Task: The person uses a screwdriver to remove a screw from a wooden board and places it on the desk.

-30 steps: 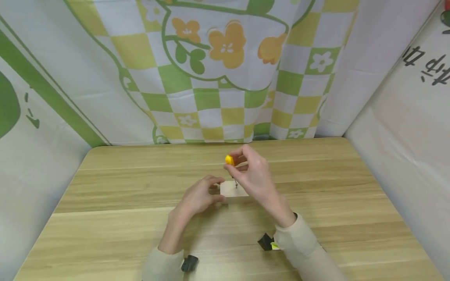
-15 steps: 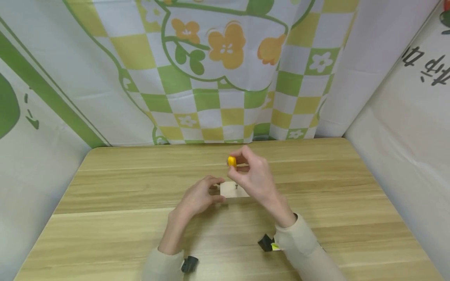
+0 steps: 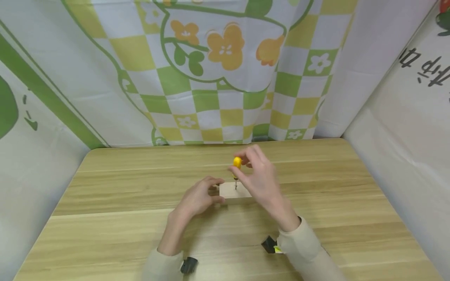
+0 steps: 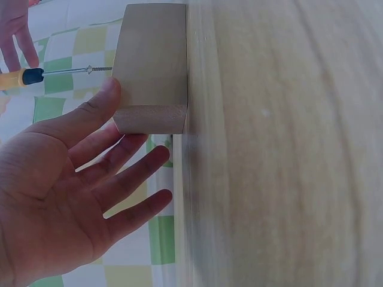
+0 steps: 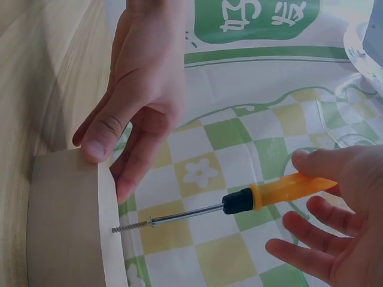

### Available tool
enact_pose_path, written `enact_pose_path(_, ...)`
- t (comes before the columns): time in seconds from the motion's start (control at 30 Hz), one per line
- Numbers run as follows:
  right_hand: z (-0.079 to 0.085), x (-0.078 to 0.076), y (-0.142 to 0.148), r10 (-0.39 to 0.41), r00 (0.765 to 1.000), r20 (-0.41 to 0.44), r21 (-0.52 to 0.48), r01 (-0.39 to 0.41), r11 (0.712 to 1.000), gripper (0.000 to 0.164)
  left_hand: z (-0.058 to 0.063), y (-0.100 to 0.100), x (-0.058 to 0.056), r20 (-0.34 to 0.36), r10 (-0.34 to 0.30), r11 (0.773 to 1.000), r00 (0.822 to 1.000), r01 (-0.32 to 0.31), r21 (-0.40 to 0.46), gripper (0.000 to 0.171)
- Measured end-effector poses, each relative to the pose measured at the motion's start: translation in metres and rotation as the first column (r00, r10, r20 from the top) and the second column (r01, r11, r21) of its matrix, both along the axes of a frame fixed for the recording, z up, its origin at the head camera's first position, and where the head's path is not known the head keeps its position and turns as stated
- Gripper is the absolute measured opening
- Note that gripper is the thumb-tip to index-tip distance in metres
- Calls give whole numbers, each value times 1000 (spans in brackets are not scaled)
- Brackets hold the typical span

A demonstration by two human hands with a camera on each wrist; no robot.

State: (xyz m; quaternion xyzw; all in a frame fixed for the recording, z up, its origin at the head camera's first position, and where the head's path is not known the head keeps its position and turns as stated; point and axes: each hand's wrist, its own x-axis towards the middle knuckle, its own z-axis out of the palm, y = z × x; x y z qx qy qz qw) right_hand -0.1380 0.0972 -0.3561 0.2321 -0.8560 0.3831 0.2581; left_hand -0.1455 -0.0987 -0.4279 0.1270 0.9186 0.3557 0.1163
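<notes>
A pale rectangular wooden block (image 3: 228, 191) lies on the table, a screw (image 5: 130, 227) standing partway out of its top face. My left hand (image 3: 198, 197) grips the block's left end, thumb on the near edge and a finger on the far one; its other fingers spread loosely in the left wrist view. Between thumb and fingers, my right hand (image 3: 261, 177) holds a screwdriver (image 5: 287, 190) by its yellow handle. The screwdriver stands nearly upright above the block, black collar downward, its metal shank (image 5: 188, 213) in line with the screw and its tip at the screw head.
The wooden table (image 3: 123, 183) reaches back to a checkered, flowered curtain (image 3: 211, 105). White sheets hang at the left and right. Black wrist-worn pieces (image 3: 189, 265) show by both sleeves.
The screwdriver handle has shifted slightly right and swung from a leftward tilt to nearly upright. My right hand has moved a little right with its fingers re-posed; the left hand stays on the block.
</notes>
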Motion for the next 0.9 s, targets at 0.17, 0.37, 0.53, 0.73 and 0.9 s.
enact_pose_path(0.17, 0, 1, -2, 26, 1000, -12, -47, -26, 999, 31, 0, 0, 0, -4, -2, 1000, 1000, 2, -2, 56)
enact_pose_path(0.37, -1, 0, -5, 75, 997, -35, -74, -78, 994, 30, 0, -1, 0, 15, 7, 1000, 1000, -7, 8, 56)
enact_pose_path(0.53, -2, 0, -5, 89, 996, -30, -79, -91, 993, 33, 0, 0, 0, 5, 2, 1000, 1000, -2, 5, 55)
enact_pose_path(0.73, 0, 1, -4, 119, 993, 2, -25, -119, 993, 29, 0, 0, 0, -4, 8, 1000, 1000, -8, 5, 55)
enact_pose_path(0.9, 0, -1, -3, 124, 991, 53, -36, -122, 992, 38, 0, 0, 0, -1, 4, 1000, 1000, -4, 15, 54)
